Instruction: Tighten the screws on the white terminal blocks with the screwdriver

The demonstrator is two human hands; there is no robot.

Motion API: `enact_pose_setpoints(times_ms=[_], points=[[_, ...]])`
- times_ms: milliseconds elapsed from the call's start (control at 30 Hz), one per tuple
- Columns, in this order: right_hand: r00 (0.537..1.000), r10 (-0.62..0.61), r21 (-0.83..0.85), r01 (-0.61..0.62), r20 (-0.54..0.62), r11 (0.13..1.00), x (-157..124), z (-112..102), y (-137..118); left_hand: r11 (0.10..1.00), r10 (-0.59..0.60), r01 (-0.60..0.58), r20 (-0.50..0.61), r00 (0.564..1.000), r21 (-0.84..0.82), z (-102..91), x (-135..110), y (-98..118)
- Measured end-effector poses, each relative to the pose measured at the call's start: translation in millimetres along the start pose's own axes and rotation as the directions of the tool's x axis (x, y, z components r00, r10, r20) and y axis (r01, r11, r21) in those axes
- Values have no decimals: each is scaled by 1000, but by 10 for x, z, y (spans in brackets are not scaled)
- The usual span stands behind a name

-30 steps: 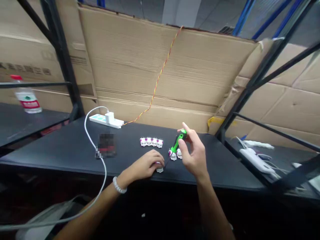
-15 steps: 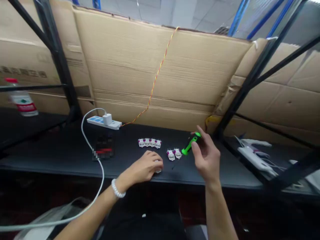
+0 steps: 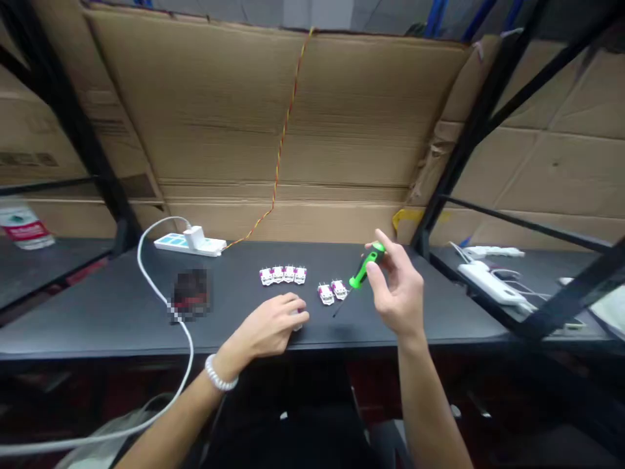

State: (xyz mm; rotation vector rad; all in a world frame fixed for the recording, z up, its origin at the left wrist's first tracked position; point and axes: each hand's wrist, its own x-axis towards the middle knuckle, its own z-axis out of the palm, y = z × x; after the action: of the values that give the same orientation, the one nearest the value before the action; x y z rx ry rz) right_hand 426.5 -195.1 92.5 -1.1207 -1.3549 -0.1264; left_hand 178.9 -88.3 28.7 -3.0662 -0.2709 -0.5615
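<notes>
My right hand (image 3: pixel 398 286) holds a green-handled screwdriver (image 3: pixel 364 267) above the black table (image 3: pixel 97 319), its thin tip slanting down to the left. My left hand (image 3: pixel 271 326) rests on the table near the front edge, fingers curled over a small white part that is mostly hidden. Just right of it lie two small white and purple parts (image 3: pixel 331 291) side by side. A row of several more such parts (image 3: pixel 283 275) sits farther back.
A white power strip (image 3: pixel 188 243) with a charger and white cable (image 3: pixel 161 306) lies at the back left. A blurred dark object (image 3: pixel 189 294) sits left of the parts. Cardboard sheets (image 3: pixel 273 130) wall the back. Another power strip (image 3: pixel 488 281) lies on the right shelf, a bottle (image 3: pixel 22 225) far left.
My right hand swung the screwdriver away to the right of the two parts, then drew it back a little and tilted it. The left hand stayed on its part. The view dropped.
</notes>
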Motion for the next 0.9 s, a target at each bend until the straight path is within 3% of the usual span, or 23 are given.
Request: enact_pose_setpoints(times_ms=[467,900], points=[[998,-58,6,58,-23,998,59,-60,-40,993,-54,56,25,998,-102,-69,-23,-25],[994,-91,-10,91,-53,996,103,-118,-21,982,-159,161,24,987,-102,-147,161,-61]])
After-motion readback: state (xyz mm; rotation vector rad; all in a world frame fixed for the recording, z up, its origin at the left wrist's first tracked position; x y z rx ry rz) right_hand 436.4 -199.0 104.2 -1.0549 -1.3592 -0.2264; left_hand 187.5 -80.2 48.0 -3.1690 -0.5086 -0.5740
